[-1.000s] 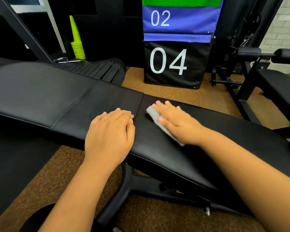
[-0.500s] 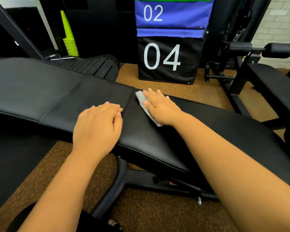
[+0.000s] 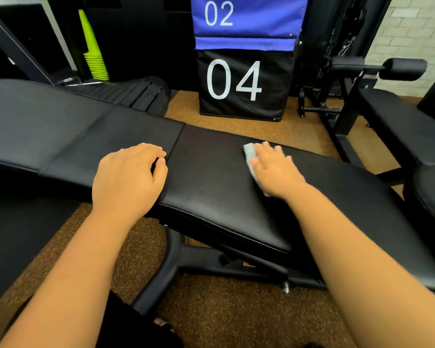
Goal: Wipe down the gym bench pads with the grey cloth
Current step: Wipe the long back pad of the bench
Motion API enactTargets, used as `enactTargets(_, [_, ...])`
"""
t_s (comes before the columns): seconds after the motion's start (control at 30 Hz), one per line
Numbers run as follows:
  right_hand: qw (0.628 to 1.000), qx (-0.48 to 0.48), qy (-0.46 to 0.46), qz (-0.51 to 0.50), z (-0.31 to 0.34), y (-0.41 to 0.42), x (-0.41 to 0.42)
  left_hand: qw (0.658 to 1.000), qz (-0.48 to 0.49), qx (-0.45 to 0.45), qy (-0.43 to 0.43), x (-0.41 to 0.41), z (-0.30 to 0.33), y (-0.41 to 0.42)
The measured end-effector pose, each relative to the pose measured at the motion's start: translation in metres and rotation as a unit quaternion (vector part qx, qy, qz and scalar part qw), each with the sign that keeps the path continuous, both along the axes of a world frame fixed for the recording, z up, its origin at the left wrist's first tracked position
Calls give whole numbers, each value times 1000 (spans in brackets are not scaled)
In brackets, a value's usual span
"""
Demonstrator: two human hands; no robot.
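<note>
The job looked to be in progress rather than near its end: the right hand (image 3: 274, 169), at centre right of the frame, pressed the grey cloth (image 3: 249, 156) flat onto the seat pad (image 3: 211, 177), its fingers straight and slightly spread over the fabric, not curled round it. No wet streak or change of sheen showed on the black vinyl, so which parts had been wiped could not be told; by my reading the long back pad (image 3: 60, 121) at the left of the frame and the lower right end of the seat pad were probably left to do. The left hand (image 3: 128, 177), at centre left, rested palm down across the near end of the back pad beside the gap between the 2 pads, fingers close together and lightly bent, gripping nothing. The cloth was small, pale grey and folded flat, mostly hidden under the palm, with 1 edge showing beyond the fingertips and a corner near the wrist.
</note>
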State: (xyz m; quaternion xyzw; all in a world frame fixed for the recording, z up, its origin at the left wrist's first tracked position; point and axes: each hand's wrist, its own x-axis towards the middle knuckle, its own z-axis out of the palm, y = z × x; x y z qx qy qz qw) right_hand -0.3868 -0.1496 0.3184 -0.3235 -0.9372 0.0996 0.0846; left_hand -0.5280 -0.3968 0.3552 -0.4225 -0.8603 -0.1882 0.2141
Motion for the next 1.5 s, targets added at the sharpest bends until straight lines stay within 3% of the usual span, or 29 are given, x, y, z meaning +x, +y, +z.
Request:
enactTargets(0.17, [993, -53, 23, 107, 1, -48, 27, 1000, -4, -9, -5, 3, 3, -1])
enactTargets(0.37, [992, -113, 27, -52, -12, 24, 70, 999, -27, 42, -10, 16, 4, -4])
enactTargets(0.43, [995, -79, 10, -66, -10, 21, 67, 997, -52, 54, -1, 27, 2, 2])
enactTargets(0.57, [996, 15, 34, 76, -3, -50, 58, 992, -109, 67, -4, 55, -4, 24])
enactTargets(0.7, [991, -41, 37, 119, -3, -75, 90, 987, -154, 49, -14, 82, -13, 46])
enactTargets(0.87, [991, -125, 31, -30, -28, -2, 155, 987, -156, 16, -24, 98, -20, 64])
enactTargets(0.97, [985, -118, 27, -123, -37, 20, 178, 988, -152, 5, -24, 103, -23, 73])
enactTargets(1.03, [991, -65, 1, -120, -32, 8, 170, 988, -153, -1, -29, 107, -25, 80])
enactTargets(1.13, [999, -16, 14, -37, -19, -32, 146, 986, -161, -13, -34, 120, -29, 95])
enactTargets(1.27, [999, -39, 23, 27, -20, -51, 150, 983, -175, -50, -34, 134, -31, 114])
enactTargets(1.37, [996, -78, 27, -15, -31, -20, 180, 982, -167, -83, -31, 137, -33, 117])
enactTargets(1.5, [978, -124, 28, -163, -51, 29, 232, 982, -160, -97, -35, 139, -33, 115])
